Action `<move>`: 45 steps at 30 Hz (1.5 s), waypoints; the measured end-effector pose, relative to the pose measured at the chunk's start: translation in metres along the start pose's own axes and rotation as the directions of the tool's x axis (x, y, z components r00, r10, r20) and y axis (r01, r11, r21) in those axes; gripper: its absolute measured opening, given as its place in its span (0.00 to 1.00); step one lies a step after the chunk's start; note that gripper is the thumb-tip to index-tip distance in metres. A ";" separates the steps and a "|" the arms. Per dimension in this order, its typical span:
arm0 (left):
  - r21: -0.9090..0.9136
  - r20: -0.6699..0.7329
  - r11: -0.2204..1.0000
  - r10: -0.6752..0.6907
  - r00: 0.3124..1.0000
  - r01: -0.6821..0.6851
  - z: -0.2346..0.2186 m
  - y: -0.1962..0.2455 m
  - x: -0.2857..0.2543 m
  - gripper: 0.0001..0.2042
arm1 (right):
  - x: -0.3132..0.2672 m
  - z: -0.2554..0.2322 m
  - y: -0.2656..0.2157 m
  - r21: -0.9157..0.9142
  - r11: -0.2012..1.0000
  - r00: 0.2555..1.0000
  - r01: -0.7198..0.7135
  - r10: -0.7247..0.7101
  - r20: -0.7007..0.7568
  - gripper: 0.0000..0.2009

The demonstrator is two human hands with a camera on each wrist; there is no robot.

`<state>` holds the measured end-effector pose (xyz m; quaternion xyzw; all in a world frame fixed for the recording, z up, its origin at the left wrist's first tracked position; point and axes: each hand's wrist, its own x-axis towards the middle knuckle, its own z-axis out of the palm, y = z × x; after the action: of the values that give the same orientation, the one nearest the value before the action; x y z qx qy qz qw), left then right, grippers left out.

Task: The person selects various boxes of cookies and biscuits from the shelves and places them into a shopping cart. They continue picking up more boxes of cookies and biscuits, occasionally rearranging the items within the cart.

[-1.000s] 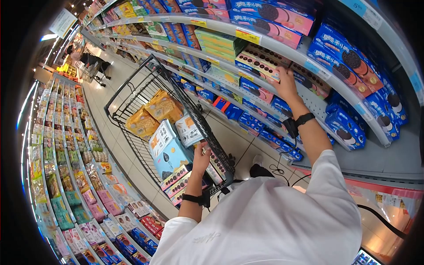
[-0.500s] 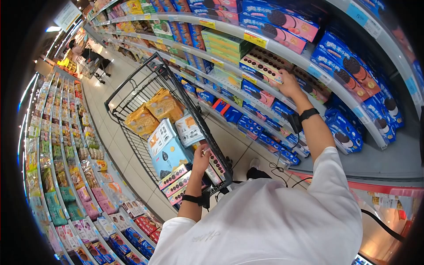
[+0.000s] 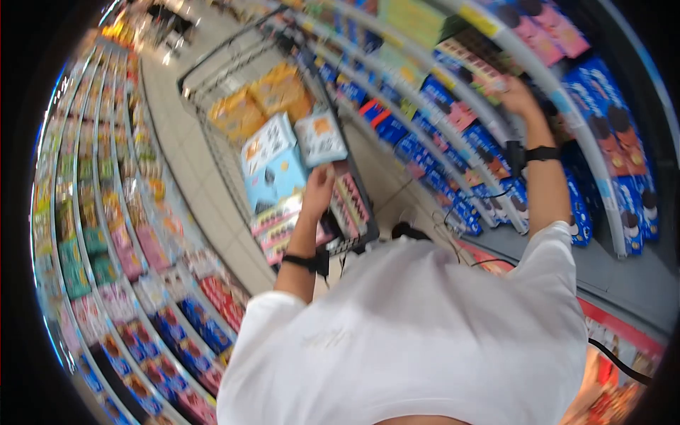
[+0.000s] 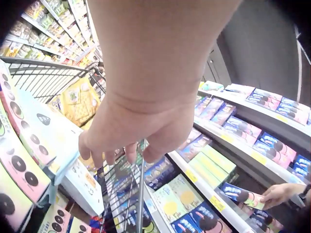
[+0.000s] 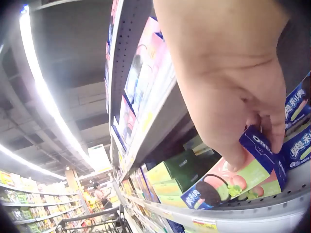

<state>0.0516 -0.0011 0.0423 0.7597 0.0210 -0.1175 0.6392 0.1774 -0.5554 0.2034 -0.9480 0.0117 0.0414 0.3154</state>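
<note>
At the shelf on the right, my right hand (image 3: 520, 99) grips one end of an Oreo cookie box (image 5: 228, 180). The thumb presses on its pink and green printed face, with other fingers at the dark blue end flap. That box lies over the shelf's front edge beside green boxes (image 5: 182, 167). My left hand (image 3: 319, 190) hangs over the shopping cart (image 4: 43, 62), fingers loosely bent and holding nothing. Below and around it in the cart are pink cookie boxes (image 3: 280, 230), a light blue pack (image 3: 276, 178), a white pack (image 3: 321, 138) and yellow bags (image 3: 280, 92).
Shelves of blue Oreo boxes (image 3: 418, 159) run along the right. A long shelf of bagged snacks (image 3: 120, 234) curves along the left. Tiled floor (image 3: 166, 120) lies between them, with a person (image 5: 101, 192) farther down the aisle. Black cables (image 3: 489, 261) hang near my body.
The head view has tilted and blurred, shifting cart and shelves within it. My right hand stays on the cookie box at the shelf; the left stays over the cart.
</note>
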 end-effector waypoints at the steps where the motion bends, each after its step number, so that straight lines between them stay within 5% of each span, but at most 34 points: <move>1: 0.016 -0.072 1.000 0.026 0.997 -0.025 -0.003 0.019 -0.010 0.13 | -0.001 -0.001 0.000 -0.153 0.985 0.989 -0.081 0.060 -0.136 0.29; 2: 0.034 -0.130 0.999 0.032 0.991 -0.027 -0.008 0.026 -0.010 0.12 | -0.017 -0.006 -0.024 -0.186 0.977 0.978 -0.103 0.066 -0.197 0.29; 3: 0.045 -0.155 0.990 -0.126 0.980 0.134 -0.017 0.039 -0.014 0.13 | -0.035 -0.017 -0.058 -0.313 0.939 0.980 -0.139 0.086 -0.178 0.30; 4: 0.018 -0.174 0.990 -0.137 0.975 0.142 -0.028 0.027 -0.010 0.14 | -0.038 -0.020 -0.042 -0.307 0.939 0.973 -0.152 0.087 -0.216 0.29; 6: -0.002 -0.231 0.988 -0.152 0.961 0.156 -0.047 0.025 -0.013 0.15 | -0.066 -0.028 -0.040 -0.232 0.968 0.965 -0.091 0.028 -0.261 0.27; 8: -0.044 -0.255 0.987 -0.159 0.954 0.152 -0.064 0.017 -0.015 0.16 | -0.107 -0.031 -0.066 0.010 0.985 0.960 -0.172 0.169 -0.221 0.23; 9: -0.066 -0.250 0.964 -0.266 0.931 0.257 -0.070 0.037 -0.022 0.16 | -0.125 -0.028 -0.081 0.099 0.965 0.946 -0.241 0.256 -0.197 0.23; 10: 0.008 -0.315 0.996 -0.079 0.946 0.086 -0.076 0.009 -0.016 0.16 | -0.138 -0.018 -0.089 0.089 0.967 0.951 -0.239 0.251 -0.180 0.23; 12: 0.014 -0.292 0.979 -0.191 0.937 0.204 -0.087 0.002 -0.017 0.16 | -0.162 0.011 -0.103 0.379 0.920 0.988 -0.097 0.136 -0.076 0.24; 13: 0.010 -0.291 0.977 -0.201 0.935 0.213 -0.092 -0.014 -0.014 0.16 | -0.171 0.030 -0.126 0.434 0.889 0.988 -0.148 0.156 0.017 0.24; 15: 0.432 -0.321 0.896 0.046 0.946 0.103 -0.097 -0.054 -0.008 0.15 | -0.179 0.077 -0.168 0.492 0.853 0.977 -0.176 0.093 0.189 0.25; 16: 0.428 -0.314 0.898 0.041 0.948 0.102 -0.096 -0.053 -0.010 0.15 | -0.180 0.107 -0.178 0.503 0.850 0.963 -0.155 0.017 0.269 0.26; 18: 0.581 -0.309 0.775 -0.071 0.948 0.247 -0.089 -0.040 -0.019 0.15 | -0.184 0.168 -0.211 0.455 0.874 0.932 -0.172 -0.005 0.362 0.29; 19: 0.581 -0.298 0.777 -0.076 0.952 0.244 -0.086 -0.043 -0.022 0.15 | -0.185 0.192 -0.232 0.262 0.961 0.929 -0.085 -0.018 0.369 0.29; 20: 0.632 -0.267 0.747 -0.037 0.963 0.204 -0.084 -0.047 -0.024 0.15 | -0.186 0.233 -0.225 0.434 0.895 0.939 0.100 -0.229 0.256 0.29; 24: 0.753 -0.170 0.652 0.057 0.984 0.093 -0.076 -0.051 -0.036 0.15 | -0.203 0.307 -0.257 -0.069 0.997 0.955 -0.032 0.051 0.291 0.29; 27: 0.759 -0.182 0.646 0.095 0.979 0.079 -0.071 -0.056 -0.037 0.15 | -0.214 0.349 -0.260 -0.109 0.991 0.957 -0.075 0.103 0.273 0.30; 32: 0.787 -0.138 0.615 0.111 0.984 0.041 -0.068 -0.053 -0.038 0.15 | -0.228 0.385 -0.255 -0.038 0.991 0.907 -0.125 0.130 0.401 0.35; 35: 0.762 -0.098 0.648 0.128 0.987 -0.009 -0.063 -0.052 -0.037 0.16 | -0.232 0.395 -0.254 -0.004 1.000 0.809 -0.014 0.013 0.588 0.35; 39: 0.749 -0.065 0.659 0.165 0.984 -0.061 -0.059 -0.048 -0.036 0.17 | -0.230 0.412 -0.246 0.117 0.993 0.887 -0.001 -0.053 0.459 0.35; 41: 0.808 -0.080 0.590 0.110 0.991 -0.001 -0.056 -0.041 -0.037 0.19 | -0.227 0.418 -0.238 0.203 0.970 0.892 0.137 -0.210 0.400 0.33; 45: 0.873 0.057 0.469 0.179 0.982 -0.136 -0.043 -0.030 -0.036 0.24 | -0.225 0.416 -0.236 0.195 0.979 0.885 0.068 -0.149 0.441 0.33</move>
<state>0.0176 0.0505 0.0278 0.9794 -0.0978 -0.0364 0.1730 -0.0652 -0.1179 0.0314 -0.8802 -0.1117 0.2422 0.3927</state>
